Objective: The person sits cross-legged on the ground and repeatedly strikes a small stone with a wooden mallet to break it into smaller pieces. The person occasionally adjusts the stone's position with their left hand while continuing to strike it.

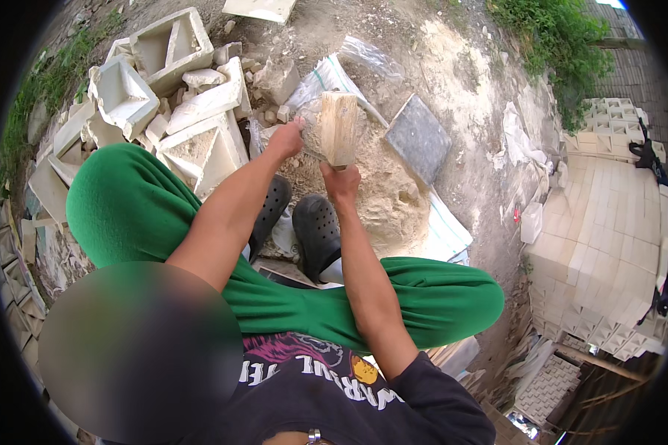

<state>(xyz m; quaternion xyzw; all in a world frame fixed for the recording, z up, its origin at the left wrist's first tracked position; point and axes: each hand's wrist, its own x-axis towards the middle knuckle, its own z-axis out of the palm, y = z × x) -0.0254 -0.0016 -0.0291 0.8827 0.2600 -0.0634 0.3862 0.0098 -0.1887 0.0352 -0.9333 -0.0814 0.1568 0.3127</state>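
Note:
My right hand [341, 182] is wrapped round the near end of a thick, pale wooden block [339, 127], whose broad end points away from me. To its left, my left hand [286, 139] is closed at the edge of a pale, dusty piece [313, 126] beside the wood; its exact shape is partly hidden. Beneath both hands lies a heap of cream-coloured powder and crumbs [382, 211], spread over a white sack [449, 226]. My feet in black clogs [315, 230] stand at the heap's near side.
Broken cream blocks with hollow cells [172, 48] pile up on the left. A grey square slab [418, 139] lies right of the heap, and clear plastic [371, 55] lies beyond it. Stacked pale blocks [601, 222] stand at far right. My knees in green trousers [445, 297] flank the work.

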